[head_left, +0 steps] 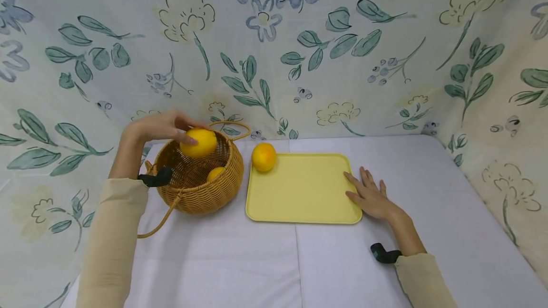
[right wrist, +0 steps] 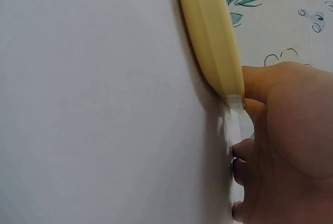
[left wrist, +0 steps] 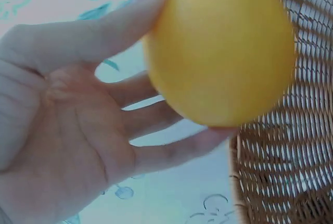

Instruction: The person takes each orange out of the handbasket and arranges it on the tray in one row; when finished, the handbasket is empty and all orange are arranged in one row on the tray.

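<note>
1. left hand [head_left: 164, 127] holds a yellow fruit [head_left: 200, 144] between thumb and fingertips, above the mouth of the wicker basket [head_left: 214, 198]; right hand [head_left: 372, 197] lies with fingers spread, thumb and forefinger at the right edge of the yellow tray [head_left: 304, 189].
2. another fruit [head_left: 215, 173] lies inside the basket; an orange one [head_left: 263, 157] sits at the tray's far left corner.
3. the fingertip hold could slip, since the fruit is round and probably smooth; the left wrist view is blurred, so how firm it is i can't tell.
4. the black wrist camera [head_left: 156, 178] might catch the basket rim and tip it.
5. a push from the right hand could slide the tray and set the corner fruit rolling.
</note>
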A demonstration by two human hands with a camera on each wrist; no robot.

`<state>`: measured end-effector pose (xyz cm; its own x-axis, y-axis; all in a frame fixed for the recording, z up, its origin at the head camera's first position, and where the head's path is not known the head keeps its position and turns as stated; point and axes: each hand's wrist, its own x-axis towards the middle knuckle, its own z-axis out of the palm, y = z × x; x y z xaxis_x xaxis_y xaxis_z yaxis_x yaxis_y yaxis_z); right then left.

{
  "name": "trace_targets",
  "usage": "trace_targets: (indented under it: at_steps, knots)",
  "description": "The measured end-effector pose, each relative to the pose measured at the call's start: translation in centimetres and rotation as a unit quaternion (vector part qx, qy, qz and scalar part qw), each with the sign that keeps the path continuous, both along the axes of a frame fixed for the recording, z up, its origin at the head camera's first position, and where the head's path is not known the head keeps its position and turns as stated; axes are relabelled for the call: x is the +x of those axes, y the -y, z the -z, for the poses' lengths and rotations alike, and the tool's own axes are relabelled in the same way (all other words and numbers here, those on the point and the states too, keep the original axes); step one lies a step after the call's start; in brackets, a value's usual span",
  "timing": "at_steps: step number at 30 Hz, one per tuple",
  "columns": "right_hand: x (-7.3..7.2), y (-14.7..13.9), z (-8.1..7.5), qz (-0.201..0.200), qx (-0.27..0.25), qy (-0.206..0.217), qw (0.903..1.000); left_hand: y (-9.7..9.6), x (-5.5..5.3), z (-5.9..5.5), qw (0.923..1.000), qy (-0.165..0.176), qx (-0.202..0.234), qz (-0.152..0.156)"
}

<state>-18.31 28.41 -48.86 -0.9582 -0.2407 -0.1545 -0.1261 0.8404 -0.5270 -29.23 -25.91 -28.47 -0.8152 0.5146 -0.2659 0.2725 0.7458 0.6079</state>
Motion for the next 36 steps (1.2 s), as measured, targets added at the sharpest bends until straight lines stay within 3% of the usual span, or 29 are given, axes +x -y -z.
trace_targets:
  at_steps: [3, 8, 15, 24, 30, 36]
  knots:
    - [0.0, 0.0, -0.1, -0.001, -0.002, 0.001, 1.0, 0.0, 0.7, -0.2, 0.9984, -0.036, 0.042, -0.011]
    - [0.0, 0.0, -0.1, -0.004, -0.002, 0.0, 1.0, -0.9, 1.8, 0.1, 0.9906, -0.048, 0.108, -0.069]
    - [0.1, -0.1, -0.1, -0.004, -0.006, -0.001, 1.0, -3.3, 3.1, 0.9, 0.9669, 0.002, 0.199, -0.16]
    - [0.1, -0.1, 0.0, -0.002, -0.006, -0.001, 1.0, -7.4, 3.6, 2.1, 0.9556, -0.006, 0.232, -0.182]
    - [0.0, -0.1, 0.1, -0.005, -0.007, -0.001, 1.0, -11.2, 3.8, 3.8, 0.9429, -0.015, 0.258, -0.211]
    - [0.0, 0.1, 0.1, 0.0, -0.002, -0.001, 1.0, -15.6, 3.9, 6.3, 0.9395, -0.012, 0.261, -0.222]
